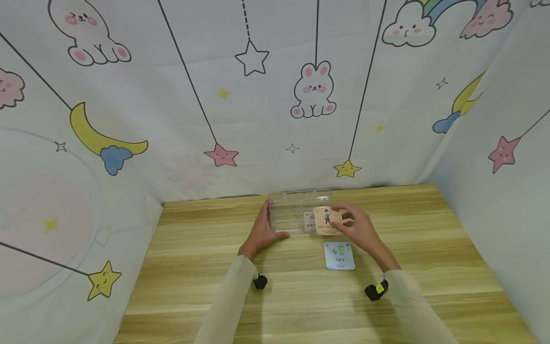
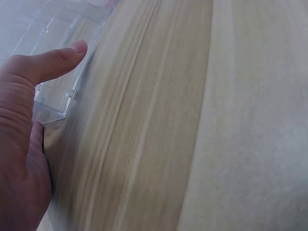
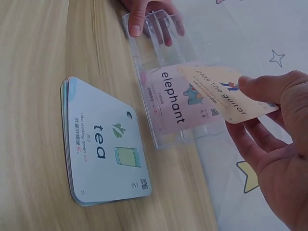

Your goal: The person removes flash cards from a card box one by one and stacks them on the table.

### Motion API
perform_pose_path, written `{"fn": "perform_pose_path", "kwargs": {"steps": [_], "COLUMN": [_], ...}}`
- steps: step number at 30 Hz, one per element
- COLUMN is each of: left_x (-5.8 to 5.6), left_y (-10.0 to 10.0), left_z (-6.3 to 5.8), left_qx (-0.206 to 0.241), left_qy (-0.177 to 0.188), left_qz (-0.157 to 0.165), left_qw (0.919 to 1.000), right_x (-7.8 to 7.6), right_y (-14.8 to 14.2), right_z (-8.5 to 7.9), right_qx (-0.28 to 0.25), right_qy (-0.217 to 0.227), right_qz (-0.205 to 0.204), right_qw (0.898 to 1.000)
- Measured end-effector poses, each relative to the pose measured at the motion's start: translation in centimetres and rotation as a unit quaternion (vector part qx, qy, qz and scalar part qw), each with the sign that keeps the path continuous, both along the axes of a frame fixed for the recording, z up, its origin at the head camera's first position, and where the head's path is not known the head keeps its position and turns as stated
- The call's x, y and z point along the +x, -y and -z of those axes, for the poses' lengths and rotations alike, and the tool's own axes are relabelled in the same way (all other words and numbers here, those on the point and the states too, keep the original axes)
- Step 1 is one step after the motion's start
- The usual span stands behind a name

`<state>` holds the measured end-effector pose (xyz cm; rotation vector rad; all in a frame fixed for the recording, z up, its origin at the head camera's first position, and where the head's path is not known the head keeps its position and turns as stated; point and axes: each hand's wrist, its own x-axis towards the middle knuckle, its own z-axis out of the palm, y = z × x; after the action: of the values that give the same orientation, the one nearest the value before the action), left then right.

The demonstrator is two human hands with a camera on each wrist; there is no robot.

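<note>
My right hand (image 1: 360, 229) pinches a pale orange "play the guitar" flashcard (image 3: 211, 89) between thumb and fingers. The card is tilted and overlaps a pink "elephant" flashcard (image 3: 166, 106), which stands in the right part of a clear plastic card rack (image 1: 284, 213). At the rack's left end, my left hand (image 1: 263, 230) grips it, thumb (image 2: 60, 62) across the front and fingers along the side and back. A stack of flashcards (image 3: 108, 144), with a light blue "tea" card on top, lies on the table in front of the rack, below my right hand.
The wood-grain table (image 1: 197, 267) ends at the back against a white printed cloth (image 1: 266, 119), with the rack close to it. More cloth hangs on the left and right sides. A small black camera (image 1: 260, 281) sits at the left wrist, another (image 1: 375, 291) at the right.
</note>
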<state>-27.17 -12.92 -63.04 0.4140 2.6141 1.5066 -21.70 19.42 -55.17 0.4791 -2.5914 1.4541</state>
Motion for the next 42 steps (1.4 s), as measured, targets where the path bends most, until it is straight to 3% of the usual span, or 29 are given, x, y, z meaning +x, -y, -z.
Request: {"fn": "perform_pose_path", "kwargs": {"steps": [13, 23, 30, 34, 42], "left_x": [0.0, 0.0, 0.0, 0.0, 0.0], "left_y": [0.0, 0.0, 0.0, 0.0, 0.0], "left_z": [0.1, 0.1, 0.0, 0.0, 0.0], "left_qx": [-0.001, -0.007, -0.004, -0.003, 0.004], "left_qy": [-0.003, -0.004, -0.002, -0.001, -0.001], "left_qz": [0.001, 0.002, 0.002, 0.002, 0.003], "left_qw": [1.0, 1.0, 1.0, 1.0, 1.0], "right_x": [2.5, 4.3, 5.0, 5.2, 5.3], "right_y": [-1.9, -2.8, -2.9, -2.9, -2.7], "right_z": [0.6, 2.7, 3.8, 4.6, 5.2], "right_qx": [-0.046, -0.064, -0.056, -0.035, 0.054], "right_qy": [0.081, 0.13, 0.152, 0.141, 0.075], "right_qz": [-0.022, -0.029, -0.006, -0.001, 0.006], "right_qw": [0.995, 0.989, 0.987, 0.989, 0.996]}}
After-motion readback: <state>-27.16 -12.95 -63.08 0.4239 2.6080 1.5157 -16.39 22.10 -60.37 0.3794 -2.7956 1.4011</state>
